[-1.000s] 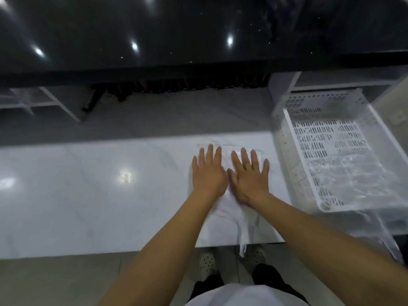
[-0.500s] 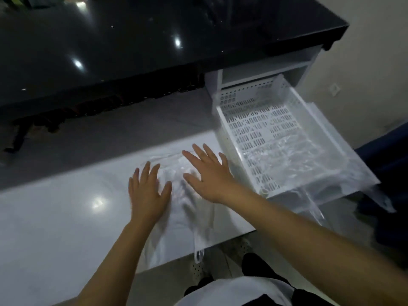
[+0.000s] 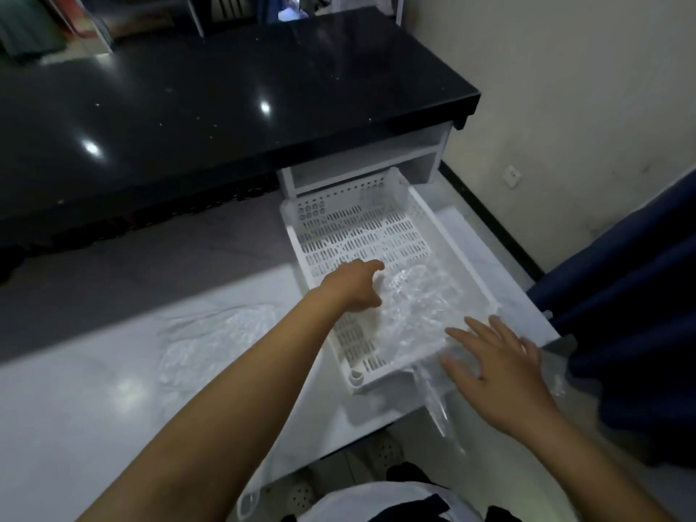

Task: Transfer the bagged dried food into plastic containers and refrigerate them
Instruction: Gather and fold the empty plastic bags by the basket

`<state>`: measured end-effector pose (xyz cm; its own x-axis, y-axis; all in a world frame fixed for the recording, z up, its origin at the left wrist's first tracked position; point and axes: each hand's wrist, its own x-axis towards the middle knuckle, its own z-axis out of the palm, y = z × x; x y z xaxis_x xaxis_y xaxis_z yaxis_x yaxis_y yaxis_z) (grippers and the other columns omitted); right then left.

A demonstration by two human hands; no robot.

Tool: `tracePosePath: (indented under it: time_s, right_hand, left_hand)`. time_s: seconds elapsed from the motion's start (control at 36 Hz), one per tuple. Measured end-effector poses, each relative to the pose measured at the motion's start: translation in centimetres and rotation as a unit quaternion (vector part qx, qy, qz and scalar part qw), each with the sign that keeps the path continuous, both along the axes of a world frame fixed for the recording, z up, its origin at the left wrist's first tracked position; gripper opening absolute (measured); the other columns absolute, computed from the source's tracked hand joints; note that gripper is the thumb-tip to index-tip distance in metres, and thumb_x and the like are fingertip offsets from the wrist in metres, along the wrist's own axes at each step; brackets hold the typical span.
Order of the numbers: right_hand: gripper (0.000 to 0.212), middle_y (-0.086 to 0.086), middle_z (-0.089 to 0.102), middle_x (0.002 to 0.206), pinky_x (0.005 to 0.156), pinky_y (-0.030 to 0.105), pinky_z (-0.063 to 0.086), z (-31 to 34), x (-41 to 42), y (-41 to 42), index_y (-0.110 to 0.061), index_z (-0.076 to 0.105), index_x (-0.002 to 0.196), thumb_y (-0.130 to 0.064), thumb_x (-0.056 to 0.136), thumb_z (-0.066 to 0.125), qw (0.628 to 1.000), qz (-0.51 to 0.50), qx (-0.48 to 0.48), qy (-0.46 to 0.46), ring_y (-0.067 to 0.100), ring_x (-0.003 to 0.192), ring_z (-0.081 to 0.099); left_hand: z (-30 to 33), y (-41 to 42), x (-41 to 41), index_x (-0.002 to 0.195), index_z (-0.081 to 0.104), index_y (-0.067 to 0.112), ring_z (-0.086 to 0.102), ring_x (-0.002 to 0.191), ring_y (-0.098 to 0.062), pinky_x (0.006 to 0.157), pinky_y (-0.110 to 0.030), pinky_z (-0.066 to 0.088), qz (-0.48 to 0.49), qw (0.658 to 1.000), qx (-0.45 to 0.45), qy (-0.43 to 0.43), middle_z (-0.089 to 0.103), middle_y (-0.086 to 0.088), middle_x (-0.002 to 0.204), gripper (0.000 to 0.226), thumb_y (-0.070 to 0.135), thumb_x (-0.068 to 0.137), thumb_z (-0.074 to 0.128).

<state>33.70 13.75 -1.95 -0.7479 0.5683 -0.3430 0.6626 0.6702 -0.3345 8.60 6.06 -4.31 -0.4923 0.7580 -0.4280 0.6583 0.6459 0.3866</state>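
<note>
A white slotted plastic basket (image 3: pixel 350 235) stands on the right end of the white marble counter (image 3: pixel 75 408). Crumpled clear plastic bags (image 3: pixel 418 303) lie inside it, and one hangs over its front rim. My left hand (image 3: pixel 354 284) reaches into the basket with its fingers curled, at the edge of the clear bags; whether it grips one I cannot tell. My right hand (image 3: pixel 493 363) hovers over the basket's front right corner, fingers spread and straight. A flattened clear bag (image 3: pixel 214 337) lies on the counter to the left, with no hand on it.
A black glossy countertop (image 3: pixel 226 107) runs across the back, with a white shelf unit (image 3: pixel 376 160) under its right end. A beige wall with a socket (image 3: pixel 513 176) is at the right, and dark blue fabric (image 3: pixel 632 314) hangs beside the basket.
Both hands left the flattened bag on the counter and moved right to the basket. The view swung right with them.
</note>
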Motion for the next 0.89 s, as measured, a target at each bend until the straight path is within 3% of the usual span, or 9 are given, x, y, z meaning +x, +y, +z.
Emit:
tracePosePath:
  time_s: [0.08, 0.22, 0.28, 0.39, 0.47, 0.56, 0.64, 0.72, 0.89]
  right_hand:
    - [0.051, -0.015, 0.02, 0.161, 0.12, 0.045, 0.002, 0.0, 0.3, 0.5, -0.047, 0.035, 0.145, -0.062, 0.096, 0.038, 1.0, 0.007, -0.002, 0.012, 0.013, 0.151, 0.005]
    - [0.051, -0.006, 0.04, 0.153, 0.117, 0.045, 0.019, 1.3, -1.0, 1.2, -0.037, 0.047, 0.142, -0.051, 0.093, 0.055, 0.994, -0.012, 0.009, 0.112, 0.019, 0.14, 0.033]
    - [0.055, -0.003, 0.043, 0.152, 0.116, 0.046, 0.026, 2.4, -2.2, 1.6, -0.033, 0.048, 0.142, -0.044, 0.089, 0.063, 0.988, -0.02, -0.006, 0.153, 0.021, 0.138, 0.036]
    - [0.075, -0.011, 0.037, 0.153, 0.113, 0.044, 0.035, 4.8, -5.6, 2.6, -0.04, 0.032, 0.148, -0.045, 0.084, 0.071, 0.968, -0.049, -0.127, 0.213, 0.014, 0.137, 0.037]
    - [0.084, -0.018, 0.036, 0.148, 0.105, 0.037, 0.038, 7.2, -8.8, 2.7, -0.049, 0.021, 0.149, -0.04, 0.084, 0.074, 0.951, -0.047, -0.242, 0.188, 0.01, 0.132, 0.039]
    - [0.051, -0.022, 0.05, 0.127, 0.095, 0.033, 0.04, 9.2, -11.5, 1.9, -0.043, 0.046, 0.127, -0.025, 0.087, 0.072, 0.927, 0.007, -0.356, 0.122, 0.005, 0.107, 0.056]
    - [0.022, 0.002, 0.073, 0.112, 0.09, 0.04, 0.055, 9.5, -13.6, -0.3, -0.015, 0.07, 0.111, -0.014, 0.089, 0.068, 0.908, 0.075, -0.399, 0.105, 0.021, 0.1, 0.071]
    - [0.018, 0.015, 0.074, 0.102, 0.073, 0.042, 0.061, 8.3, -15.5, -4.0, 0.006, 0.068, 0.103, -0.006, 0.089, 0.065, 0.882, 0.023, -0.449, 0.142, 0.033, 0.09, 0.073]
    - [0.003, 0.018, 0.072, 0.093, 0.056, 0.035, 0.059, 4.3, -17.9, -12.9, -0.003, 0.067, 0.089, -0.003, 0.091, 0.065, 0.842, -0.13, -0.498, 0.162, 0.028, 0.071, 0.074]
  left_hand:
    - [-1.1, 1.0, 0.0, 0.139, 0.045, 0.023, 0.059, 0.102, -0.028, 0.083, -0.039, 0.054, 0.029, 0.999, -0.008, 0.016, 0.051, -0.009, 0.13, 0.063, 0.014, 0.084, 0.072]
    - [-1.1, 0.5, -0.4, 0.087, 0.068, 0.014, 0.063, 0.085, -0.02, 0.07, -0.031, 0.05, 0.065, 0.998, 0.028, -0.001, 0.065, 0.002, 0.088, 0.007, 0.012, 0.083, 0.072]
    - [0.4, -0.4, -0.8, 0.077, 0.067, 0.017, 0.063, 0.08, -0.017, 0.071, -0.028, 0.051, 0.074, 0.993, 0.073, -0.048, 0.066, 0.005, 0.08, 0.01, 0.013, 0.082, 0.075]
    - [5.6, -5.0, -1.0, 0.083, 0.068, 0.011, 0.068, 0.079, -0.018, 0.082, -0.035, 0.056, 0.089, 0.962, 0.179, -0.183, 0.073, -0.003, 0.083, 0.01, 0.008, 0.081, 0.077]
    - [9.7, -10.3, -1.3, 0.088, 0.069, 0.008, 0.068, 0.084, -0.016, 0.087, -0.035, 0.056, 0.089, 0.934, 0.229, -0.258, 0.072, -0.008, 0.088, 0.008, 0.005, 0.085, 0.075]
    - [12.5, -16.0, -2.0, 0.093, 0.07, 0.007, 0.071, 0.092, -0.024, 0.087, -0.037, 0.059, 0.109, 0.907, 0.269, -0.305, 0.072, -0.013, 0.093, 0.009, 0.006, 0.084, 0.072]
    - [13.3, -20.8, -3.3, 0.096, 0.068, 0.002, 0.072, 0.092, -0.031, 0.077, -0.042, 0.061, 0.156, 0.883, 0.3, -0.327, 0.072, -0.013, 0.093, 0.016, 0.008, 0.081, 0.068]
    - [12.6, -24.9, -5.0, 0.1, 0.069, 0.005, 0.071, 0.094, -0.031, 0.072, -0.045, 0.061, 0.244, 0.851, 0.337, -0.321, 0.071, -0.011, 0.094, 0.02, 0.008, 0.081, 0.069]
    - [8.2, -31.7, -6.4, 0.13, 0.06, 0.028, 0.07, 0.104, -0.028, 0.083, -0.053, 0.058, 0.395, 0.76, 0.39, -0.339, 0.07, -0.012, 0.114, 0.066, 0.013, 0.069, 0.08]
